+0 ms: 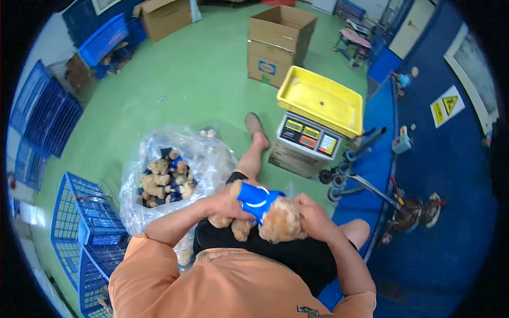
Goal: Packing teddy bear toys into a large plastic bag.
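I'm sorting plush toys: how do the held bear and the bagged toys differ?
The left hand and right hand are on the held bear; the bagged toys lie untouched. The held bear is alone; the bagged toys overlap, heaped. Both show tan fur and blue cloth.

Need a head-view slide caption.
Left hand grips a blue-shirted teddy, right hand at its head, beside a clear bag of plush toys.

One plush bear [262,208], one yellow tray [305,95]

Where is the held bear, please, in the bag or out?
Out: left hand and right hand hold the bear beside the bag.
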`<act>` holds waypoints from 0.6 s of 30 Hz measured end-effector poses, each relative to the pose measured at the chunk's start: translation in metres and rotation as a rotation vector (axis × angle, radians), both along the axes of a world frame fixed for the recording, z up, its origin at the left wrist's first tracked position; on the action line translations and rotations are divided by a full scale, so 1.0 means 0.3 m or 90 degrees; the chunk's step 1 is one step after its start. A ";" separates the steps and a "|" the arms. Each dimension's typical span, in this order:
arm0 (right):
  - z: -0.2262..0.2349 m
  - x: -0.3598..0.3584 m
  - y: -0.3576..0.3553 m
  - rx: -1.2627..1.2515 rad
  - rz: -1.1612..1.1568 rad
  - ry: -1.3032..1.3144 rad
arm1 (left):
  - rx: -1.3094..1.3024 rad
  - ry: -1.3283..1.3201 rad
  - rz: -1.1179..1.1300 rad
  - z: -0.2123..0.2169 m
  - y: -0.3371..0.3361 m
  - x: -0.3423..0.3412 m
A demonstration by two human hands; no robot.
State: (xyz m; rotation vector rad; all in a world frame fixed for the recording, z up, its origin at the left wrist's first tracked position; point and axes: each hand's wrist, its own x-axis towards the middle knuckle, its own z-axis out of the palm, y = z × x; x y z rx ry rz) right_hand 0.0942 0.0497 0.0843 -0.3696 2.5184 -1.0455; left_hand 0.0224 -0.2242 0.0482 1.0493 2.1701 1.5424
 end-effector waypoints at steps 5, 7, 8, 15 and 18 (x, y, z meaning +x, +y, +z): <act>-0.263 0.079 -0.085 0.095 0.172 -0.116 | -0.219 -0.161 -0.210 -0.016 -0.018 0.035; -0.271 0.055 -0.121 0.071 0.198 -0.125 | -0.121 -0.125 -0.175 -0.097 -0.036 0.071; -0.268 0.038 -0.134 0.049 0.204 -0.140 | -0.022 -0.086 -0.161 -0.135 -0.041 0.084; -0.306 -0.005 -0.157 0.059 0.254 -0.265 | -0.017 -0.101 -0.184 -0.206 -0.096 0.131; -0.346 0.084 -0.122 -0.061 0.217 -0.253 | -0.076 -0.149 -0.117 -0.221 -0.122 0.153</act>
